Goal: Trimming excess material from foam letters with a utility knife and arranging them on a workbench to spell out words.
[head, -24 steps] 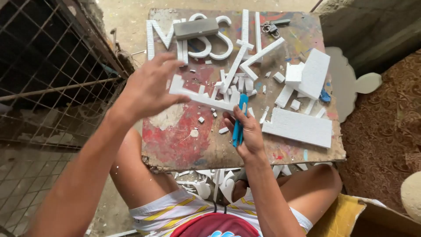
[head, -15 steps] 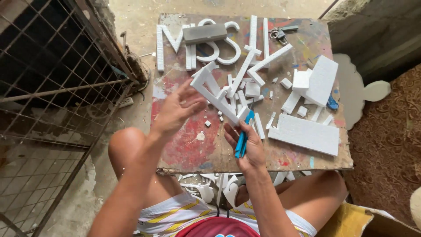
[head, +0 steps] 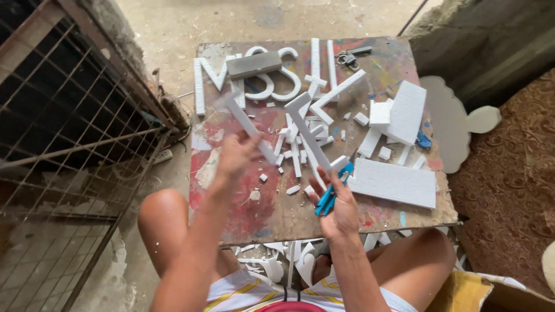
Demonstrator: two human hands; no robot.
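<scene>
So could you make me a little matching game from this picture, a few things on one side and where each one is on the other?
Things:
1. blue cutter
2. grey block
3. large white foam slab
4. bunch of keys

Places:
A. flat on the board's right side, near the person's knee
B. at the far edge of the board
C. in the right hand
D. lying on top of the white foam letters

Pairs: 1-C, 2-D, 3-A, 4-B
</scene>
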